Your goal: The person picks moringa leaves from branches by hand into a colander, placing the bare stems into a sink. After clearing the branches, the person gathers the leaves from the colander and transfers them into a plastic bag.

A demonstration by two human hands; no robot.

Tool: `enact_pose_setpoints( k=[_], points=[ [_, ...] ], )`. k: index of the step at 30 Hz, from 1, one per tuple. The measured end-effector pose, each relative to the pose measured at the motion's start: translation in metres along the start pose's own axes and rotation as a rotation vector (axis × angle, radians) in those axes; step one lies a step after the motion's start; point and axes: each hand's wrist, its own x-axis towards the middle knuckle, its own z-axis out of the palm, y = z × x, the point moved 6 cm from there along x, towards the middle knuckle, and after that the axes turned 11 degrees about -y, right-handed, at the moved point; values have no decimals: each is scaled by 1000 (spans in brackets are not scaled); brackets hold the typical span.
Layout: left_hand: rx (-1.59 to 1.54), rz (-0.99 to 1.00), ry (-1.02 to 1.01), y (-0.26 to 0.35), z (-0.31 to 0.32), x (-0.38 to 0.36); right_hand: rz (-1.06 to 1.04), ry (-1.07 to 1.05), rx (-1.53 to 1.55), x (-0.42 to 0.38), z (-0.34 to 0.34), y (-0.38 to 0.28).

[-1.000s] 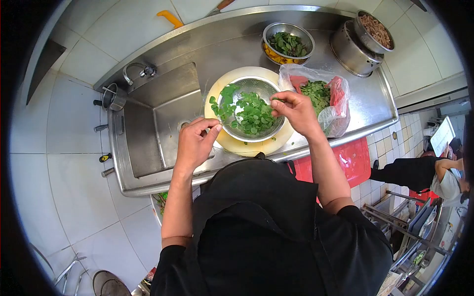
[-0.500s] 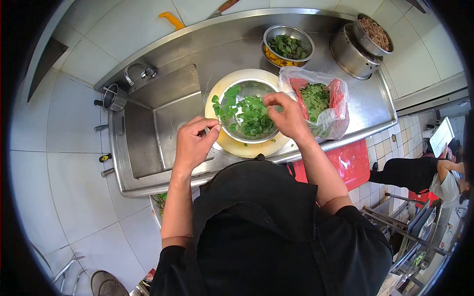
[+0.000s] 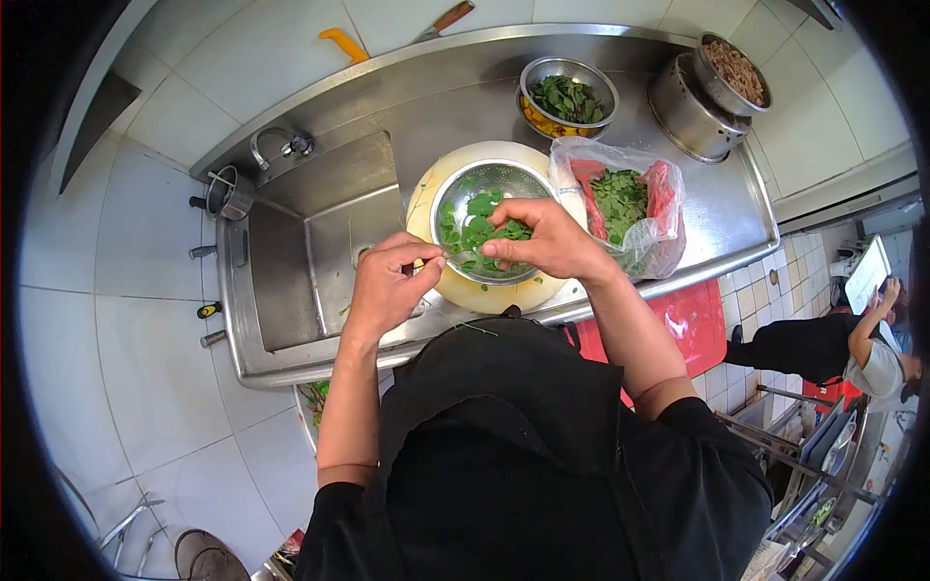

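Note:
A perforated metal colander (image 3: 536, 186) with loose green leaves (image 3: 477, 232) in it rests on a round, pale board (image 3: 426, 198). At the colander's left rim, my left hand (image 3: 392, 288) is closed in a pinch on a thin stem (image 3: 457, 256). Over the right side of the colander, my right hand (image 3: 554, 242) is curved, with thumb and index finger apart and leaves visible in the gap. Just right of it stands a clear plastic bag (image 3: 659, 237) with red inside, full of leafy greens (image 3: 618, 205).
Left is a sink basin (image 3: 344, 247) with a faucet (image 3: 281, 145). Metal bowls (image 3: 608, 82) of dark leaves and yellow pieces stand behind. A bowl of brownish food (image 3: 733, 73) tops a metal pot (image 3: 678, 102) at back right. Another person (image 3: 804, 344) stands far right.
My right hand has moved left and its fingers have spread over the leaves. The leafy sprig near my left hand now shows as a mostly bare stem. The other person has shifted slightly.

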Motion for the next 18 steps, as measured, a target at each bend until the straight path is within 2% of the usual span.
enact_pose_setpoints(
  k=[1,14,18],
  points=[
    [-4,-4,6,-2,-1,-1,-4,26,199,-1,-1,2],
    [-64,-23,-22,-11,0,-14,-13,-37,167,-11,-10,-2],
    [-33,-53,0,-16,-9,-20,7,25,209,-18,-27,0]
  ],
)
